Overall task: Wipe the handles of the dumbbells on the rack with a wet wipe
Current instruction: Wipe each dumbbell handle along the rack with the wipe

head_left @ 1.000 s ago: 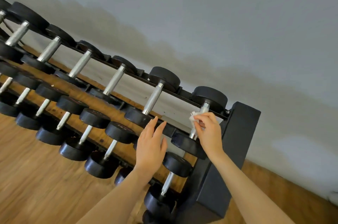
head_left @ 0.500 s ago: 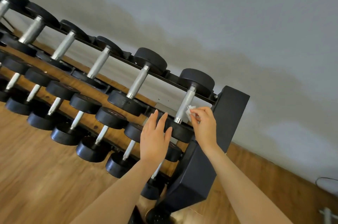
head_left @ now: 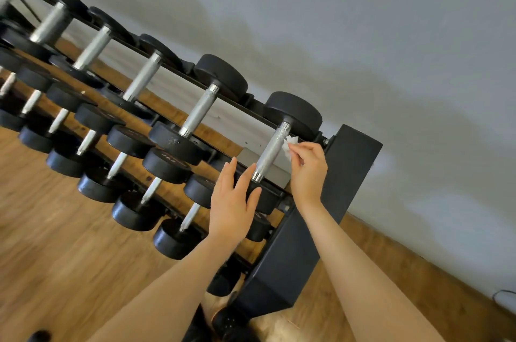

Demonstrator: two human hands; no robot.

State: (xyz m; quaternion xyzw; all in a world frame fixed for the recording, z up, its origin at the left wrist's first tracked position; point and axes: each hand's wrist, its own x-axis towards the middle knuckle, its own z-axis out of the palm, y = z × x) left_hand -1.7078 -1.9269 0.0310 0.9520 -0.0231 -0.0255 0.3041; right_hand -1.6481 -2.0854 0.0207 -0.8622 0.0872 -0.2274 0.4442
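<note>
A black rack (head_left: 349,174) holds rows of black dumbbells with silver knurled handles. The rightmost dumbbell on the top row has its handle (head_left: 269,153) fully bare. My right hand (head_left: 307,171) pinches a small crumpled white wet wipe (head_left: 289,143) just right of that handle, at its upper part, touching or nearly touching it. My left hand (head_left: 231,202) is open with fingers spread, its fingertips at the near head of that dumbbell (head_left: 265,196), just left of the handle's lower end. The neighbouring top-row handle (head_left: 198,111) lies to the left.
Lower rows of smaller dumbbells (head_left: 134,210) run down to the left over wooden shelves. The rack's black end panel (head_left: 293,272) stands on a wooden floor (head_left: 55,258). A grey wall (head_left: 363,34) is behind. A dark shoe (head_left: 229,322) shows at the bottom.
My right hand with the wipe came off the handle and now sits beside it, leaving the handle bare. The view shifted so the rack appears lower left. My left hand stays open near the dumbbell head.
</note>
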